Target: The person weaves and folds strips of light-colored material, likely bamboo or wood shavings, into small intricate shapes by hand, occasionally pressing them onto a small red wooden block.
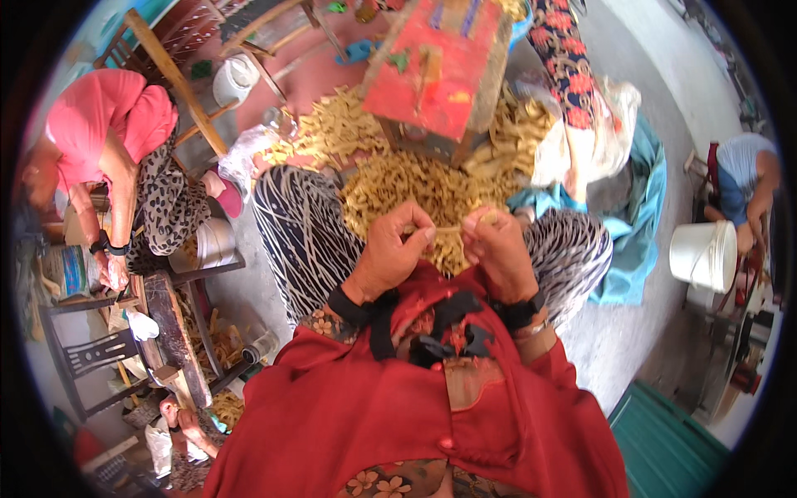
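Between the two hands, out over the lap, I can see a short pale strip (448, 229), thin and straw-yellow, running nearly level from one set of fingertips to the other. The left hand (390, 253) is curled narrow and pinches one end between thumb and finger; the right hand (501, 253) is closed in the same way on the other. Both ends vanish under the fingers, so I can't make out how much is tucked inside, and the strip almost melts into the heap of yellowish strips (390, 195) below it. A dark band (347, 306) circles the left wrist. The patterned trousers (300, 236) spread to either side, and a red garment (398, 415) covers the lap, with some dark, crumpled cloth on it whose shape I can't read.

Beyond the knees, the heap runs under a worn red-topped table (398, 95), which hides part of it. Someone's flowered trouser leg (561, 54) comes in beside that, the body cut off above. To the left, a person in pink (98, 124) bends over, hands low, the work too small to tell. Far right, near a white bucket (697, 256), another person (745, 170) stoops, partly lost at the dark rim.
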A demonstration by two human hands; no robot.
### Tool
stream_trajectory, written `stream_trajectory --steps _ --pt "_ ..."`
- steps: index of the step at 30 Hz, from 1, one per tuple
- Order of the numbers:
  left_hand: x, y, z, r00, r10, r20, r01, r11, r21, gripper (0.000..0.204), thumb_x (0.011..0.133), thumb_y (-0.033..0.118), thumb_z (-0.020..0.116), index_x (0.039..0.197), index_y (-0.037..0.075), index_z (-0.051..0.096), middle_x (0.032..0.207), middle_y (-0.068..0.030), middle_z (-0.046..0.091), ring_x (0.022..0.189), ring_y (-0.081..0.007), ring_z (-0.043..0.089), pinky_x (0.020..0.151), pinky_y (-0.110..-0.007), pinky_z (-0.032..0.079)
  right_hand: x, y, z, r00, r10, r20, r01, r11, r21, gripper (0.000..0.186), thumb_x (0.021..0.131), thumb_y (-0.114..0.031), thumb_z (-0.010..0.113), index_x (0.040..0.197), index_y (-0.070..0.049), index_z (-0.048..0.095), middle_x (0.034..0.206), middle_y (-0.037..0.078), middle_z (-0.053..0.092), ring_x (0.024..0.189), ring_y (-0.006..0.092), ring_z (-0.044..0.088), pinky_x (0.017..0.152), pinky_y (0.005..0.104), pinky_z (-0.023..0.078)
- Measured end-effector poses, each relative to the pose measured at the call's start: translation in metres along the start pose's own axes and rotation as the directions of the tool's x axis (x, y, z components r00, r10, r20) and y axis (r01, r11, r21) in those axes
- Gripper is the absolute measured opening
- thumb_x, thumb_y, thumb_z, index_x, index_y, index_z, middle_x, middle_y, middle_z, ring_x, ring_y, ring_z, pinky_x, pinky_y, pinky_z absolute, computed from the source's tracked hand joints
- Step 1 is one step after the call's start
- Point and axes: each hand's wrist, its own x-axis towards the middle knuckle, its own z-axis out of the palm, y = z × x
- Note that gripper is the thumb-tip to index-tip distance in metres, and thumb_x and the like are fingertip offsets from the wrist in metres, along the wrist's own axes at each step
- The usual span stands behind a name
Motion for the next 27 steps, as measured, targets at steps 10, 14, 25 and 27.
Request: stream_trajectory --steps 10,14,25,27 --pt "0.1 0.02 -0.046 0.985 0.102 -0.139 -0.106 0.994 -0.027 0.002 0.084 0.003 0.054 0.083 0.002 0.055 0.07 -0.0013 0.059 0.063 -0.0054 0.054 0.057 -0.018 0.042 0.097 -0.055 0.032 0.994 -0.101 0.049 0.111 0.941 -0.318 0.011 0.09 -0.015 0.058 0.09 -0.005 0.054 0.072 0.002 0.06 0.054 0.0083 0.054 0.047 0.0211 0.045" --pt "0.14 0.024 -0.061 0.974 0.166 -0.154 -0.157 0.985 0.07 0.004 0.079 0.006 0.058 0.078 0.002 0.057 0.071 0.0013 0.057 0.066 -0.0055 0.051 0.058 -0.023 0.042 0.135 -0.068 0.038 0.985 -0.168 -0.021 0.146 0.907 -0.395 0.012 0.089 -0.016 0.06 0.088 -0.006 0.054 0.065 0.002 0.059 0.047 0.0071 0.05 0.043 0.02 0.038" --pt "0.183 0.01 -0.072 0.967 0.223 -0.125 -0.196 0.961 0.196 0.004 0.079 0.006 0.057 0.078 0.003 0.056 0.07 0.0023 0.054 0.067 -0.0053 0.049 0.06 -0.021 0.04 0.177 -0.071 0.031 0.977 -0.21 -0.035 0.163 0.843 -0.513 0.011 0.087 -0.012 0.061 0.083 -0.005 0.054 0.063 0.002 0.057 0.046 0.0073 0.048 0.041 0.0213 0.036" --pt "0.185 -0.001 -0.071 0.958 0.24 -0.158 -0.201 0.953 0.228 0.006 0.077 0.006 0.057 0.078 0.0 0.056 0.067 -0.0044 0.055 0.061 -0.0099 0.05 0.056 -0.027 0.042 0.181 -0.065 0.029 0.978 -0.205 -0.029 0.16 0.837 -0.524 0.011 0.086 -0.012 0.061 0.081 -0.005 0.054 0.062 0.002 0.057 0.046 0.0072 0.048 0.041 0.0214 0.036"
